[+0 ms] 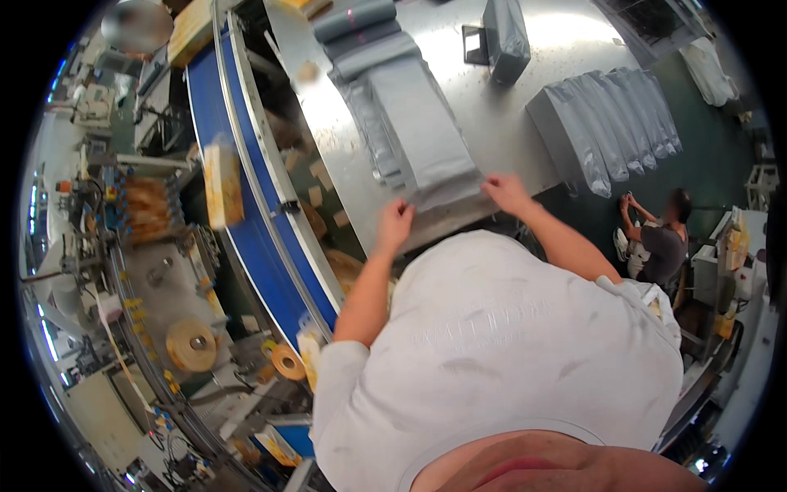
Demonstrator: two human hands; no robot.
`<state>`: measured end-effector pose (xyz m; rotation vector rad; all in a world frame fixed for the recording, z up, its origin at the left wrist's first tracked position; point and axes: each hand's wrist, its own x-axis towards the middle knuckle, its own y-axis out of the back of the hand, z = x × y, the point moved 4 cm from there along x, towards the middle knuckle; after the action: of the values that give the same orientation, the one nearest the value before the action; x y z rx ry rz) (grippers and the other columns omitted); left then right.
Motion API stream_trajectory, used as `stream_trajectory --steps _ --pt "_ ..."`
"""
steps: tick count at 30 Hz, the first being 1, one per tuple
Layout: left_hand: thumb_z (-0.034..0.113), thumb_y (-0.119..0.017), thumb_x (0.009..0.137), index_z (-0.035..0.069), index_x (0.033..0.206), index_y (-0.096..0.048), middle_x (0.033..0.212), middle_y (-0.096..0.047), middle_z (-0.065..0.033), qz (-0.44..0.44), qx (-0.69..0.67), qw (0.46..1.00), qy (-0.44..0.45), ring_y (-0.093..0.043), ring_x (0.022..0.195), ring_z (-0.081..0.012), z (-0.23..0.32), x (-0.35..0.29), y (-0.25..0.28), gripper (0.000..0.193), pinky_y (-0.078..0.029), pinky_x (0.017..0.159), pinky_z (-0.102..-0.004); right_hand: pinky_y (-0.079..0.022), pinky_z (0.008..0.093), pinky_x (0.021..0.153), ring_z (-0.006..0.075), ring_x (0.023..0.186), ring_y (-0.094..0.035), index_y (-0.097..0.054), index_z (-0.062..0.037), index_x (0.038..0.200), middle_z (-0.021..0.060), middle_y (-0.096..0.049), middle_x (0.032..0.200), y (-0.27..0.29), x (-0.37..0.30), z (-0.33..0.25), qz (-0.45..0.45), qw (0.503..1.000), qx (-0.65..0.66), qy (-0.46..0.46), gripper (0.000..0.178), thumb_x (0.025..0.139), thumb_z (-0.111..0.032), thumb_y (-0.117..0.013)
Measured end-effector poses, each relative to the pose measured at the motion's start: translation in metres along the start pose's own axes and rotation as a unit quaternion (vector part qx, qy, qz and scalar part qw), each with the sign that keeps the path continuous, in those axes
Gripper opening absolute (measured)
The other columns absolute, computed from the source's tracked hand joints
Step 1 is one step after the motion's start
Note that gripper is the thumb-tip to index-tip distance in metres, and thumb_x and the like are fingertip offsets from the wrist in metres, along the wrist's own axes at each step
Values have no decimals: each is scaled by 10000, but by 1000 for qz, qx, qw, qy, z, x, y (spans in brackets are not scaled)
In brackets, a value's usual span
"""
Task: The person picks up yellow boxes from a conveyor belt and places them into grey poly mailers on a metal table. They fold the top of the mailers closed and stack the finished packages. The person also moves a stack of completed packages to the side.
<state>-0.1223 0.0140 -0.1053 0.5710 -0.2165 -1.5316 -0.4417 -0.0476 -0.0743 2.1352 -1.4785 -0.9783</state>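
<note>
A stack of flat grey plastic bags (414, 119) lies on the metal table (328, 156) in front of me. My left hand (396, 223) is closed in a pinch at the near left corner of the top bag, and my right hand (507, 194) pinches its near right corner. Between them the bag's near edge (447, 193) stretches close to the table's front edge. Beyond the stack lies a roll of the same grey plastic (357, 20). To the right, several filled grey bags (607, 127) stand side by side in a row.
A blue conveyor belt (254, 205) runs along my left, carrying yellow and white packs (222, 184). Machinery with a tape roll (191, 344) stands farther left. Another filled grey bag (507, 41) stands by a dark bracket (474, 44). A co-worker (662, 246) sits low at the right.
</note>
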Motion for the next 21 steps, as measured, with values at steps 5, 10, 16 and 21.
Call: stream_trajectory --steps 5,10,16,21 --pt "217 -747 928 -25 888 -688 716 -677 -145 -18 78 997 10 -611 640 -226 -7 -2 -2 253 -501 640 -407 -572 499 835 382 904 -710 -761 -77 939 135 -746 887 -4 -13 -107 -207 914 -319 140 200 917 -258 -680" --pt "94 -706 924 -17 944 -726 808 -693 -181 64 -37 997 -5 -656 725 -334 -6 -21 -13 114 -534 711 -413 -557 479 864 353 1004 -691 -734 -117 1032 104 -734 1004 -80 10 -117 -76 942 -76 317 158 911 -215 -707" --pt "53 -671 883 1 935 -745 930 -693 -199 46 40 992 -114 -665 922 -414 2 -21 -5 104 -538 816 -487 -535 483 777 366 928 -672 -655 -72 928 128 -695 962 -104 16 -122 -139 938 -82 307 131 898 -184 -717" --pt "74 -698 878 1 910 -739 914 -687 -202 -25 46 996 -79 -665 898 -403 0 -26 -9 89 -540 802 -474 -511 433 696 353 774 -618 -612 -53 878 140 -624 849 -59 -42 -35 -102 954 -25 281 152 879 -134 -741"
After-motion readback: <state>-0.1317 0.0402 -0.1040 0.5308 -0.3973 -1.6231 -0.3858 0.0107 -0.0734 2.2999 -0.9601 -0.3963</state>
